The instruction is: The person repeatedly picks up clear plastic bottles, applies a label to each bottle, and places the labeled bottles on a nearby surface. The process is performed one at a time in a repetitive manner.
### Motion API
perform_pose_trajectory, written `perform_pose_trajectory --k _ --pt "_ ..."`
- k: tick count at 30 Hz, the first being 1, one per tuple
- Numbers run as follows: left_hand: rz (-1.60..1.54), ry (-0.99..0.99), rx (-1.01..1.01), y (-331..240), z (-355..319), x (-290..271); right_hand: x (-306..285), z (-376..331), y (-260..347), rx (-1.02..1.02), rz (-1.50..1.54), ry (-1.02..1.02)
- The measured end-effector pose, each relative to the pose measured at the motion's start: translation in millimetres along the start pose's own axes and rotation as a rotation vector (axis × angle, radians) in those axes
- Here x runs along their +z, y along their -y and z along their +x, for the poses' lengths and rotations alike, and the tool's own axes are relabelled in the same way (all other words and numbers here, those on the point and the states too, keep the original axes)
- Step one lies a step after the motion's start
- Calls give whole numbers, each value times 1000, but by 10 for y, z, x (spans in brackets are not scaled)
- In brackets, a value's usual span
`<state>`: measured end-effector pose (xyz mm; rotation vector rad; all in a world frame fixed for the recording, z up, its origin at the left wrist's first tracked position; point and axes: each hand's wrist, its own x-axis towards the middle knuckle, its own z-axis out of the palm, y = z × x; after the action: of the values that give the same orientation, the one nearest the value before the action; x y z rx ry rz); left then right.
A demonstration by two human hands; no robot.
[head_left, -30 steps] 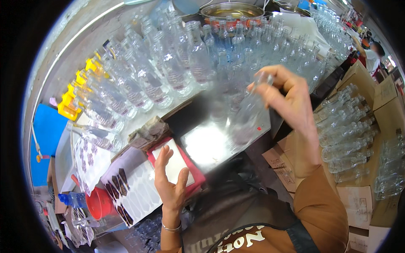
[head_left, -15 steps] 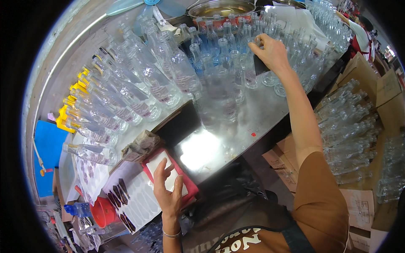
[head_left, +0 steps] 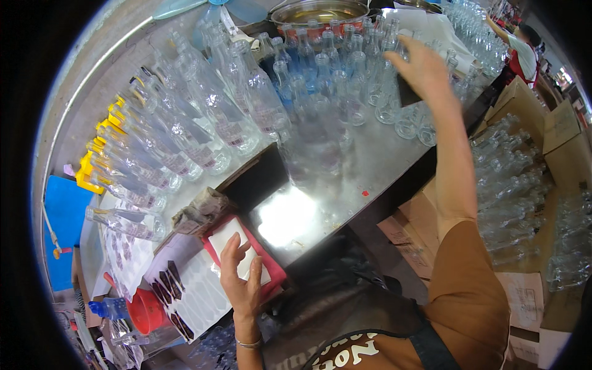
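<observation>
My right hand [head_left: 425,71] is raised over the crowd of clear glass bottles [head_left: 357,92] at the far side of the metal table. A dark, flat, square-edged piece [head_left: 406,92] is tucked under its palm; its exact kind does not show. The thumb and forefinger stand apart beside a bottle neck [head_left: 391,40]; whether they touch it I cannot tell. My left hand [head_left: 240,271] hovers with fingers spread and nothing in them. Below it lies a white pad [head_left: 219,237] on a red, cloth-like base [head_left: 275,271].
Printed clear bottles [head_left: 200,135] lean in rows at left, near yellow clips [head_left: 86,172]. A folded, stained cloth [head_left: 202,211] lies beside the pad. Sheets with dark labels [head_left: 185,271] and a red cup [head_left: 145,311] are nearer. Cardboard boxes [head_left: 524,290] hold more bottles at right. Another person [head_left: 521,55] stands far right.
My right hand has moved to the right over the bottles, carrying the dark flat piece along. My left hand stays spread over the pad. The whole view has shifted slightly.
</observation>
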<state>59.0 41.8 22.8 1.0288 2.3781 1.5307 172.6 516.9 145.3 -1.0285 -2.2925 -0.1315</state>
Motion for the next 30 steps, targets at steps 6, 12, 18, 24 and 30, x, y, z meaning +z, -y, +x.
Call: perform_pose_trajectory --k 6,12,18,24,30 --pt "-41 15 13 10 -12 19 -156 -285 -454 76 -163 167" --pt "-110 21 -18 45 -54 -36 -352 -927 88 -148 182 60" --pt "-60 121 169 -169 171 -32 -1027 -988 1165 -310 756 414" --pt "-602 199 -90 -30 279 -262 -200 -990 2311 -391 1343 579" --pt "-636 -43 -353 487 100 -273 415 -2035 2551 -334 1289 826"
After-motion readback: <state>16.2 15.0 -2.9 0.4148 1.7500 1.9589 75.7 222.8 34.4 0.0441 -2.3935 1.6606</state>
